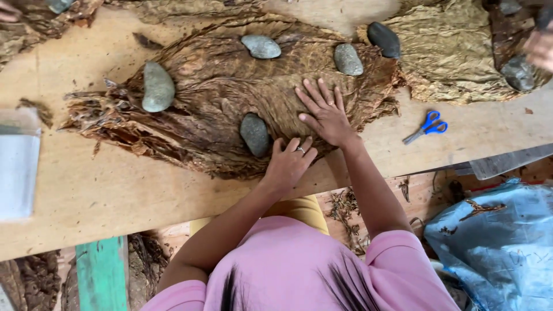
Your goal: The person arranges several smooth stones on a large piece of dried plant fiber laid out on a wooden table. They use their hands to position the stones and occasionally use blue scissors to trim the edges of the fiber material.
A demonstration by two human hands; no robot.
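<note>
Big dried brown leaf (213,109) lies mid-worktop (103,196), pinned by grey stones (158,86); we judge it light, brittle, best handled flat-palmed. Right hand (326,115) spread flat on it; left hand (290,163) curled at near edge.

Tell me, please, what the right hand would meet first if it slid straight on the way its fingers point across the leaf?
The right hand lies flat on the brown dried leaf, fingers pointing up and slightly left in the picture. That line looks free across the leaf to the bare wooden table beyond, probably passing between two grey stones.
</note>
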